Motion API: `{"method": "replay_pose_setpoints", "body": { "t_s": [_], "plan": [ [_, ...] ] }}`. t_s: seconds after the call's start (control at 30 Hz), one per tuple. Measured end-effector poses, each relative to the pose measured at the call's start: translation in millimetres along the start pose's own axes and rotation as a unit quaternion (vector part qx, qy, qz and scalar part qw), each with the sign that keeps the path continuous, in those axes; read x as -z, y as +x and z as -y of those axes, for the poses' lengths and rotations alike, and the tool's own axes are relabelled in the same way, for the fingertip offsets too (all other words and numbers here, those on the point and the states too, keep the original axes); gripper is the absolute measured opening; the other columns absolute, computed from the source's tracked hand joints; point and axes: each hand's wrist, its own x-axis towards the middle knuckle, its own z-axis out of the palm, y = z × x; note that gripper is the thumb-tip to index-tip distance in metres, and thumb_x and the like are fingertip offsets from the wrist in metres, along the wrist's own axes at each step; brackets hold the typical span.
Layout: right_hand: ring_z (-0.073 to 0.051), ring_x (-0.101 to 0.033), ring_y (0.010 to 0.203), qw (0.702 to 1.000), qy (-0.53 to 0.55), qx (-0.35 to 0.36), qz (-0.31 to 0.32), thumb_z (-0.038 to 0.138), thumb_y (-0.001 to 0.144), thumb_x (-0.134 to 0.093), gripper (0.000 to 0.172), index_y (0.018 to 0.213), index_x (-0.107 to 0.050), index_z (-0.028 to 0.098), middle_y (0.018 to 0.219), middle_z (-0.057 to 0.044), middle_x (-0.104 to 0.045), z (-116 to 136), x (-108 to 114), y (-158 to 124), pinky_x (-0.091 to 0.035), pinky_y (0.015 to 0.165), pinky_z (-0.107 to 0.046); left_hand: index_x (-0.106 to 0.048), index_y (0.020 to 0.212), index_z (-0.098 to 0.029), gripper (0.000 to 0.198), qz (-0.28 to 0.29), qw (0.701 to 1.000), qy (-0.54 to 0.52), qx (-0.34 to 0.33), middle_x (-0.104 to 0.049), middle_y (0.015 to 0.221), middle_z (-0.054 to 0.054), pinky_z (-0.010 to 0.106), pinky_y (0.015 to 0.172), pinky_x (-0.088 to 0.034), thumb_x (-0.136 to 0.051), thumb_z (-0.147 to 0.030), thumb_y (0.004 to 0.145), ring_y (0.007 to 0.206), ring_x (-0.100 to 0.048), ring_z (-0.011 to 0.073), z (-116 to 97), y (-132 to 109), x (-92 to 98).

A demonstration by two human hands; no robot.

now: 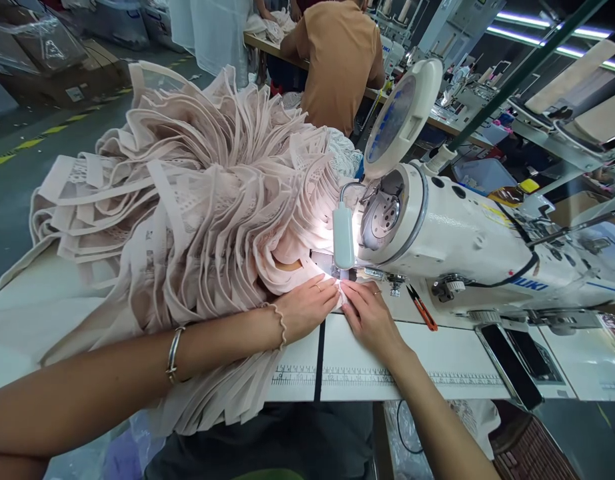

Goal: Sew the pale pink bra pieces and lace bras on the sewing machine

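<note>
A big heap of pale pink fabric pieces (197,200) covers the left part of the sewing table (357,363). My left hand (307,303) lies flat on a pink piece just in front of the needle area, fingers stretched out and pressing the cloth. My right hand (370,313) rests beside it, fingers extended, fingertips touching the same piece under the presser foot (343,277). The white sewing machine (452,233) stands to the right, and its lamp lights the cloth brightly.
Orange thread snips (421,308) lie on the table right of my right hand. Two phones (515,357) lie at the right front edge. A person in a brown shirt (340,60) sits at the table ahead. Ruler markings run along the table front.
</note>
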Motion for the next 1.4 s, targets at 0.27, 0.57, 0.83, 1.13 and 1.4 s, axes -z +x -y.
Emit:
{"method": "replay_pose_setpoints", "body": {
  "t_s": [0.27,0.57,0.83,1.13,1.4],
  "plan": [
    [-0.024,-0.057,0.097,0.987,-0.152,-0.021,0.056,0.004,0.096,-0.041,0.038,0.12,-0.069,0.014,0.1,-0.012,-0.068,13.4,-0.2,10.8,-0.047,0.085,-0.034,-0.063,0.085,-0.011,0.029,0.02,0.998,0.038,0.034,-0.064,0.08,0.008,0.033,0.069,-0.045,-0.038,-0.003,0.098,0.076,-0.059,0.0203,-7.3,9.8,13.0],
    [-0.023,-0.064,0.111,0.991,-0.109,-0.039,0.066,0.002,0.095,-0.038,0.048,0.134,-0.062,0.014,0.127,-0.014,-0.069,-7.2,-10.3,5.0,-0.046,0.101,-0.04,-0.062,0.121,0.004,0.037,0.023,0.997,0.072,-0.001,-0.068,0.117,0.023,0.041,0.101,-0.044,-0.033,-0.005,0.099,0.109,-0.064,0.0264,-15.4,14.8,0.0],
    [-0.025,-0.065,0.113,0.989,-0.096,-0.069,0.087,-0.001,0.088,-0.039,0.058,0.142,-0.055,0.016,0.126,-0.014,-0.069,-7.9,-14.0,2.5,-0.048,0.102,-0.044,-0.061,0.124,0.002,0.038,0.011,0.996,0.091,0.004,-0.068,0.123,0.021,0.04,0.107,-0.044,-0.032,-0.005,0.1,0.116,-0.064,0.0258,-15.2,14.2,-2.8],
    [-0.027,-0.062,0.113,0.983,-0.109,-0.101,0.106,-0.001,0.084,-0.039,0.061,0.139,-0.058,0.018,0.126,-0.013,-0.068,-7.2,-14.2,5.0,-0.048,0.102,-0.046,-0.06,0.125,0.002,0.035,0.002,0.997,0.073,0.011,-0.068,0.118,0.021,0.041,0.105,-0.046,-0.035,-0.005,0.1,0.114,-0.066,0.0256,-11.4,13.1,-7.0],
    [-0.028,-0.062,0.107,0.976,-0.121,-0.126,0.128,0.002,0.088,-0.033,0.061,0.138,-0.059,0.023,0.12,-0.013,-0.069,-6.9,-13.2,9.8,-0.047,0.099,-0.048,-0.06,0.125,0.001,0.035,-0.009,0.997,0.074,0.017,-0.069,0.119,0.02,0.042,0.105,-0.046,-0.036,-0.005,0.1,0.116,-0.065,0.0262,-8.2,12.6,-11.2]
  ]
}}
